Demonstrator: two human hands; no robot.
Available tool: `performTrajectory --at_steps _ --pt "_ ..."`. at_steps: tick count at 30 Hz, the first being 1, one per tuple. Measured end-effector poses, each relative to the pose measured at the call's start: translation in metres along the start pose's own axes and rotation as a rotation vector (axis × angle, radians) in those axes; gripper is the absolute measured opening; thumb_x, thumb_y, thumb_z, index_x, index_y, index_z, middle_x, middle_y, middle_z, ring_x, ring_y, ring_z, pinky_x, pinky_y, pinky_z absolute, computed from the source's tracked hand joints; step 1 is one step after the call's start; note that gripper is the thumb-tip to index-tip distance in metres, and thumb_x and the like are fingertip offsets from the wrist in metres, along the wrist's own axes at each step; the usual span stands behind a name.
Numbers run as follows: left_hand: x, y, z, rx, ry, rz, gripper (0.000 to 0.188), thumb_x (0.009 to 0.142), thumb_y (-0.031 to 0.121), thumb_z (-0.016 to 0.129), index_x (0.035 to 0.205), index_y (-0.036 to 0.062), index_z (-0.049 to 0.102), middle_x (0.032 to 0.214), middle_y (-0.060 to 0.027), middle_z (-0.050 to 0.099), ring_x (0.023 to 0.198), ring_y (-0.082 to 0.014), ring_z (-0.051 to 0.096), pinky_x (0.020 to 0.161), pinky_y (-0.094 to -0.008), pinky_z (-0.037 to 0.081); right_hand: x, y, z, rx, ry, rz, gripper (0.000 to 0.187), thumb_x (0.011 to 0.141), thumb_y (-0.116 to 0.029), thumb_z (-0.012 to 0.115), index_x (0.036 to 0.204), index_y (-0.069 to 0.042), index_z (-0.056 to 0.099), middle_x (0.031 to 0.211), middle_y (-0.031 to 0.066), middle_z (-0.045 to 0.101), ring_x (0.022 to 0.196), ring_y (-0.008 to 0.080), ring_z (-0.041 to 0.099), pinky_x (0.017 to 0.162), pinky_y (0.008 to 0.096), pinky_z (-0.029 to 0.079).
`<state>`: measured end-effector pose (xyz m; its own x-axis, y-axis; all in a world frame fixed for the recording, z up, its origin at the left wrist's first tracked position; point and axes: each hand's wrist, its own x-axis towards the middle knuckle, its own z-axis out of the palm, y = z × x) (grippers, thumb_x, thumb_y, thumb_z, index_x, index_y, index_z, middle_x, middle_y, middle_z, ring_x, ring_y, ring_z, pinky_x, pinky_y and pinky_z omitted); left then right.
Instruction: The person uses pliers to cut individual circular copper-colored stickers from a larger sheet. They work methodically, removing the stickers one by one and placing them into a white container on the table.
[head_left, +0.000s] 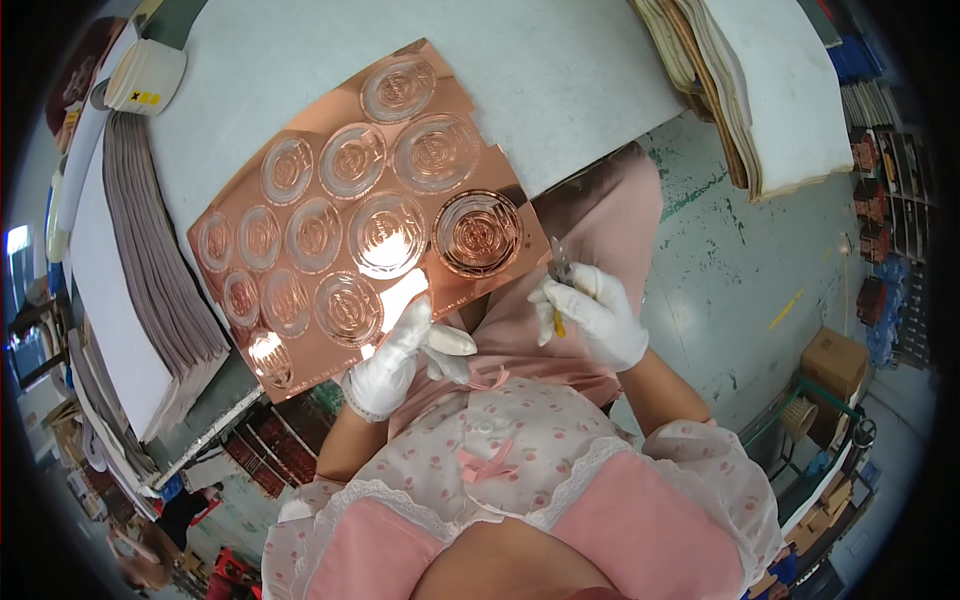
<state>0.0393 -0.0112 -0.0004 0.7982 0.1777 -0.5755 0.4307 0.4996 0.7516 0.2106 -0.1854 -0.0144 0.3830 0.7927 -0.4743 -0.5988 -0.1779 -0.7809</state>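
A thin, shiny copper sheet lies tilted over the table's near edge. It bears several round embossed medallions with rings and raised centres. One medallion at its right side looks darker and more sharply outlined. My left hand, in a white glove, grips the sheet's lower edge, with some fingers below the rim. Just off the sheet's right corner, my right hand, also gloved in white, is closed round a small pliers-like tool. Its metal jaws point up toward the sheet; a bit of yellow handle shows beneath the fingers.
A pale worktop stretches ahead. Stacked sheets stand at the left, with a white roll of tape beyond them. More large sheets overhang at the far right. A cardboard box and a green-framed cart stand at the right.
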Motion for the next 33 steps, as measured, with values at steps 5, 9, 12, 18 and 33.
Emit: performTrajectory --at_steps 5,9,12,18,33 --pt "0.000 0.001 0.015 0.017 0.005 -0.078 0.066 0.090 0.053 0.025 0.088 -0.0013 0.063 0.068 -0.0119 0.063 0.066 -0.0179 0.059 0.058 -0.0275 0.042 0.006 0.017 0.025 0.388 0.058 -0.048 0.025 0.089 -0.022 0.048 0.086 0.002 0.055 0.066 0.0086 0.054 0.056 0.0164 0.052 0.052 0.0268 0.042" --pt "0.002 -0.013 0.019 -0.162 -0.037 -0.107 0.067 0.089 0.055 0.026 0.092 -0.0008 0.062 0.082 -0.0139 0.064 0.071 -0.0210 0.061 0.072 -0.0311 0.047 0.005 0.018 0.039 0.503 0.101 -0.068 0.030 0.089 -0.027 0.048 0.088 0.002 0.053 0.068 0.0093 0.053 0.057 0.0174 0.052 0.052 0.0280 0.043" --pt "0.004 -0.018 0.023 -0.220 -0.038 -0.093 0.067 0.089 0.055 0.026 0.090 -0.0013 0.062 0.081 -0.0152 0.062 0.070 -0.0224 0.059 0.071 -0.0339 0.047 0.008 0.025 0.047 0.605 0.155 -0.072 0.033 0.090 -0.030 0.045 0.088 0.001 0.052 0.068 0.0109 0.054 0.057 0.0205 0.053 0.052 0.0313 0.046" --pt "0.004 -0.010 0.030 -0.178 0.072 -0.122 0.068 0.090 0.054 0.024 0.086 -0.0025 0.062 0.072 -0.0158 0.061 0.065 -0.0225 0.058 0.066 -0.0327 0.046 0.005 0.020 0.046 0.542 0.164 -0.057 0.030 0.089 -0.029 0.047 0.088 0.001 0.052 0.068 0.0089 0.053 0.056 0.0166 0.052 0.053 0.0265 0.043" --pt "-0.002 -0.011 -0.008 -0.051 -0.036 0.033 0.060 0.093 0.042 0.025 0.091 -0.0049 0.061 0.084 -0.0219 0.062 0.063 -0.0307 0.061 0.062 -0.0331 0.050 0.002 -0.006 -0.012 -0.118 -0.097 0.027 0.022 0.087 -0.020 0.052 0.084 0.001 0.056 0.066 0.0058 0.057 0.057 0.0104 0.052 0.053 0.0228 0.039"
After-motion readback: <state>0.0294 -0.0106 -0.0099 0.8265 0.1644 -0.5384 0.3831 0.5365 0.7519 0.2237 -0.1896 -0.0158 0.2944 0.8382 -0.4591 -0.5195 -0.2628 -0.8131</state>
